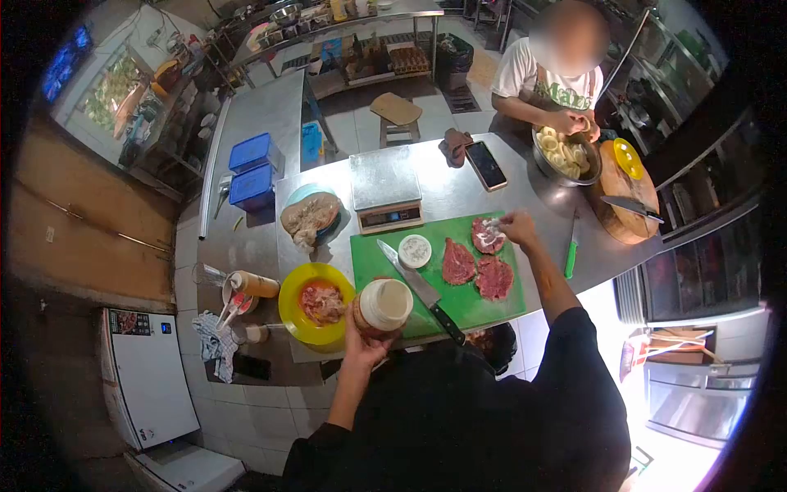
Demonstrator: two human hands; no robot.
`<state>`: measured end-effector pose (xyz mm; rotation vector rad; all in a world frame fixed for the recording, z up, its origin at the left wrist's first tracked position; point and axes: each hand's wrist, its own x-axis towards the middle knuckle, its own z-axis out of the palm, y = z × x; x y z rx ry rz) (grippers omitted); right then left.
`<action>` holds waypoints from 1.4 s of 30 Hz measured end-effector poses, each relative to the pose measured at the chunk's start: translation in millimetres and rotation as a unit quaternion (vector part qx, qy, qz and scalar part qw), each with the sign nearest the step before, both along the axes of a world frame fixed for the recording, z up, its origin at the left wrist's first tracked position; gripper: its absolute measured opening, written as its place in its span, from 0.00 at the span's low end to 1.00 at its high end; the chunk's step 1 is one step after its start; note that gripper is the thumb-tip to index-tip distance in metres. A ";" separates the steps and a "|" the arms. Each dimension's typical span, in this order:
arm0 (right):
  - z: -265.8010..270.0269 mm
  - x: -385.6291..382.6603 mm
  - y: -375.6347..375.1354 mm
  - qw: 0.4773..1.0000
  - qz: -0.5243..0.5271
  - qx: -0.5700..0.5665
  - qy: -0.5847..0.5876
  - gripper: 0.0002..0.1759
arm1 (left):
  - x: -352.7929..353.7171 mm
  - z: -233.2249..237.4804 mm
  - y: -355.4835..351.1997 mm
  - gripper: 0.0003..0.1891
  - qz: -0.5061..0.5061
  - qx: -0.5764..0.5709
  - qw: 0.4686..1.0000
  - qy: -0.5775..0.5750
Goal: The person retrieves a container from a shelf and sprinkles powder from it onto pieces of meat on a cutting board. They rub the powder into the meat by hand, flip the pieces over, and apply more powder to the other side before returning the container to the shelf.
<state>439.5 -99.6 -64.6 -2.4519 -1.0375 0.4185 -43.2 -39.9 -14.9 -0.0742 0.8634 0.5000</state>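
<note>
My left hand (367, 346) is wrapped round a jar (385, 305) with a pale top, held near the front edge of the green cutting board (389, 328). Over the upper right of the board, my right hand (517, 227) has its fingers pinched together beside a piece of meat (487, 236) with white matter on it; what the fingers hold is too small to make out. Two more red pieces, one at the middle (458, 262) and one at the lower right (494, 279), lie close by. A small white tub (415, 251) and a black-handled knife (422, 287) rest on the board.
A yellow bowl (287, 307) of meat stands left, below a scale (391, 215). Behind the board are a phone (486, 166) and brown cloth (455, 148). A co-worker (551, 78) handles pale pieces over a metal bowl (574, 179). A green-handled knife (571, 256) lies right.
</note>
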 end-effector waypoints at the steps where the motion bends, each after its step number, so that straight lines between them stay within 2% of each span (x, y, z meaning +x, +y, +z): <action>1: 5.0 -8.3 0.7 0.999 0.003 0.014 0.038 0.20 | -0.7 -3.6 0.9 0.41 -0.002 0.005 1.000 -0.004; 3: 12.1 -21.8 4.6 0.997 0.005 0.027 0.076 0.19 | 1.2 -1.2 0.3 0.44 -0.005 0.008 1.000 -0.007; 5: 18.1 -31.3 10.2 0.979 0.065 -0.004 0.191 0.20 | 6.6 10.5 1.6 0.37 0.000 -0.027 1.000 -0.012; 6: 14.5 -36.3 11.3 0.976 0.040 0.055 0.204 0.18 | 6.9 11.2 1.9 0.37 0.001 -0.027 1.000 -0.012; 7: 13.1 -36.9 13.4 0.977 0.042 0.055 0.204 0.18 | 7.2 11.7 1.7 0.37 -0.001 -0.020 1.000 -0.009; 9: 12.5 -44.9 20.9 0.910 0.042 0.095 0.401 0.16 | 7.5 12.3 1.0 0.36 -0.001 -0.015 1.000 -0.007; 10: 13.3 -52.5 23.9 0.910 0.043 0.093 0.401 0.16 | 8.0 12.3 1.0 0.36 -0.005 -0.005 1.000 -0.005; 12: 15.5 -67.8 27.6 0.954 0.135 0.083 0.253 0.13 | 7.4 12.5 0.3 0.36 -0.008 0.005 1.000 -0.003; 14: -10.7 -71.0 34.6 0.953 0.163 0.072 0.244 0.14 | 6.3 12.5 -0.5 0.36 -0.006 0.002 1.000 -0.019; 20: -6.4 -75.4 29.9 0.943 0.226 0.015 0.246 0.16 | 1.8 12.0 -1.8 0.37 0.018 -0.007 0.999 -0.034; 22: -6.6 -67.2 30.1 0.944 0.286 -0.007 0.162 0.17 | 2.1 22.2 -2.1 0.37 0.023 -0.013 0.999 -0.027; 23: -8.6 -66.6 31.4 0.944 0.286 -0.008 0.162 0.17 | 2.7 26.3 -2.2 0.37 0.026 -0.018 0.999 -0.020; 25: -7.7 -69.6 33.2 0.961 0.201 0.028 0.189 0.16 | 2.0 25.4 -2.0 0.37 0.029 -0.024 0.999 -0.020; 29: 10.8 -91.9 40.3 0.961 0.219 0.012 0.169 0.14 | 4.3 23.5 0.3 0.35 0.019 -0.018 1.000 -0.016; 31: 19.3 -104.5 40.6 0.973 0.194 0.026 0.122 0.15 | 5.5 23.8 0.3 0.35 0.019 -0.018 1.000 -0.011; 32: 9.6 -101.0 40.3 0.973 0.193 0.026 0.122 0.15 | 5.7 23.9 0.3 0.35 0.020 -0.018 1.000 -0.007; 34: -18.8 -90.1 39.4 0.981 0.150 0.099 0.077 0.16 | 5.9 27.1 0.2 0.34 0.019 -0.023 0.999 -0.012; 35: -24.8 -88.2 36.4 0.981 0.150 0.099 0.077 0.16 | 5.5 28.5 0.3 0.33 0.020 -0.028 0.999 -0.018; 37: -15.9 -92.8 27.6 0.994 0.081 0.067 -0.017 0.18 | 3.6 24.5 1.0 0.33 0.011 -0.014 0.999 -0.032; 41: 4.5 -109.2 14.8 0.992 0.106 0.067 -0.004 0.17 | 2.7 25.4 -1.3 0.32 0.004 -0.010 0.999 -0.042; 42: 7.9 -114.9 15.0 0.988 0.116 0.070 0.069 0.16 | 3.6 26.7 -1.6 0.32 0.003 -0.010 0.999 -0.041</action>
